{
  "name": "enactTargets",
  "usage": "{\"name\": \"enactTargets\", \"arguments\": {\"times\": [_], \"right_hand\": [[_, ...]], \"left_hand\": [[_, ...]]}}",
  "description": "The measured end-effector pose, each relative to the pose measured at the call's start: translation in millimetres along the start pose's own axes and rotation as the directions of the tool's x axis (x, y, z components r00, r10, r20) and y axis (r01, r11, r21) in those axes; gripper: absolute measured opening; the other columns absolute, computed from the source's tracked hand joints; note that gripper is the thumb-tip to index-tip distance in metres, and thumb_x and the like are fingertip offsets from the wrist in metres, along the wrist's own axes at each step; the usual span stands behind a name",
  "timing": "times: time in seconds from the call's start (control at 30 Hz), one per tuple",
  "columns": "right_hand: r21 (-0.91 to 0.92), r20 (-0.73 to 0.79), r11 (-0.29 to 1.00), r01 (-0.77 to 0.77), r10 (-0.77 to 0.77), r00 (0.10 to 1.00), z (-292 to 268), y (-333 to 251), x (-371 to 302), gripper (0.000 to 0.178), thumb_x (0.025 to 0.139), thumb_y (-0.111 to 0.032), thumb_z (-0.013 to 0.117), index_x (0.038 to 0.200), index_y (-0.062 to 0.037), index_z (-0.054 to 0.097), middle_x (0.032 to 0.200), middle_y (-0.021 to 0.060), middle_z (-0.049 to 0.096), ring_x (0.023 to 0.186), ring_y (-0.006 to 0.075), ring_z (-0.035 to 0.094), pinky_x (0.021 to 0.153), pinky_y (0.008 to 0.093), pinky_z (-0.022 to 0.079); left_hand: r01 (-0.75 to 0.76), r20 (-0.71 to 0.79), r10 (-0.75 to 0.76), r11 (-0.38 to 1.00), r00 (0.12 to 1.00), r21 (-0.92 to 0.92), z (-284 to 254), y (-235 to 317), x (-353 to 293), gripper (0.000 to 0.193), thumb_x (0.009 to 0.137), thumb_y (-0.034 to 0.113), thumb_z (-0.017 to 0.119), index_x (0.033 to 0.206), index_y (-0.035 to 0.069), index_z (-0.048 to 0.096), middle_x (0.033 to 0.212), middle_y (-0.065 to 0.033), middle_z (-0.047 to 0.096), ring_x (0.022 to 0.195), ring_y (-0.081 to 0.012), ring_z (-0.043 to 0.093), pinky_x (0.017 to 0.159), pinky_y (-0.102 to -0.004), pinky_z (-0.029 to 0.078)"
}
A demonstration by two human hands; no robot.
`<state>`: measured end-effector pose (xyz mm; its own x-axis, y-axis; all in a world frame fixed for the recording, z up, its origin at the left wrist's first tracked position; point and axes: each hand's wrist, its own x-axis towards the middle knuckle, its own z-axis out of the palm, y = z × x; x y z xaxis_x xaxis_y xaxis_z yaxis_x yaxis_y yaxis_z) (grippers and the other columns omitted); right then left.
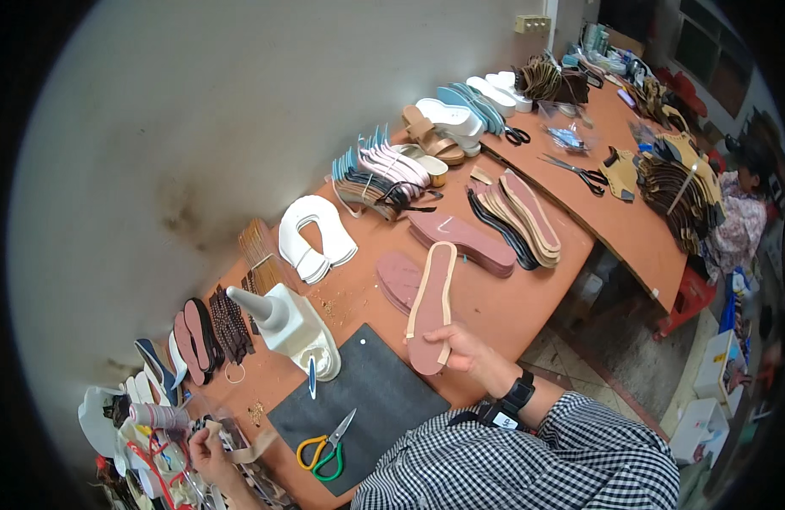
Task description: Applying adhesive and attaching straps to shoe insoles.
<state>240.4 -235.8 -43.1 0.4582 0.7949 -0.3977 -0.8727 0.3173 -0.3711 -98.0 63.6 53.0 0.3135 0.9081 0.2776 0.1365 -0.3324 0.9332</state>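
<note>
While the right hand (pixel 465 348) pinches an insole (pixel 429 316) between thumb and fingers near its wider end, I see its dusky pink face, rimmed by a pale beige border along the sides and around the narrow end; that narrow end points away from the person, the long axis leaning slightly right; it is held above the orange tabletop (pixel 511 310), beside the black mat (pixel 392 374), and the left hand (pixel 210 457) curls by a beige strip (pixel 255 447), its exact grip unclear to me
</note>
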Motion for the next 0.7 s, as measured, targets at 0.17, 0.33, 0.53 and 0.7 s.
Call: {"name": "enactTargets", "arguments": {"times": [0.17,0.33,0.53,0.7], "right_hand": [[-0.009,0.119,0.998,-0.059,0.059,0.991,-2,11,12,0.037,0.078,0.000,0.049,0.114,0.0090,0.042,0.107,0.0214,0.054,0.099,0.0304,0.055,0.088,0.0400,0.045],[-0.075,0.099,0.996,-0.057,0.064,0.993,7,-5,-1,0.042,0.074,-0.002,0.055,0.113,0.0079,0.045,0.106,0.0185,0.056,0.098,0.0276,0.057,0.088,0.0371,0.045],[-0.133,0.018,0.991,-0.006,0.008,1.000,11,3,-1,0.042,0.074,0.001,0.053,0.115,0.0082,0.043,0.105,0.0197,0.055,0.100,0.0289,0.055,0.088,0.0383,0.046],[-0.127,0.043,0.987,-0.102,0.108,0.993,22,6,-1,0.043,0.073,0.002,0.052,0.115,0.0089,0.042,0.105,0.0212,0.055,0.100,0.0299,0.055,0.088,0.0394,0.046]], "left_hand": [[0.201,0.049,-0.257,0.847,0.965,0.492,-55,-67,-5,0.030,0.074,0.005,0.063,0.102,-0.001,0.054,0.099,-0.0131,0.056,0.087,-0.0206,0.055,0.080,-0.0302,0.043],[-0.153,0.149,0.059,0.631,0.987,0.760,-6,-43,-51,0.026,0.070,0.005,0.059,0.095,0.000,0.056,0.101,-0.0195,0.054,0.094,-0.0355,0.051,0.084,-0.0394,0.041],[-0.270,0.457,-0.171,0.613,0.873,0.743,23,-33,-109,0.023,0.070,0.006,0.061,0.092,0.001,0.059,0.087,-0.0166,0.057,0.085,-0.0322,0.055,0.074,-0.0397,0.046],[-0.311,0.518,-0.168,0.632,0.838,0.709,26,-52,-137,0.027,0.066,0.001,0.060,0.093,-0.001,0.058,0.093,-0.0158,0.055,0.089,-0.0329,0.053,0.078,-0.0391,0.044]]}}
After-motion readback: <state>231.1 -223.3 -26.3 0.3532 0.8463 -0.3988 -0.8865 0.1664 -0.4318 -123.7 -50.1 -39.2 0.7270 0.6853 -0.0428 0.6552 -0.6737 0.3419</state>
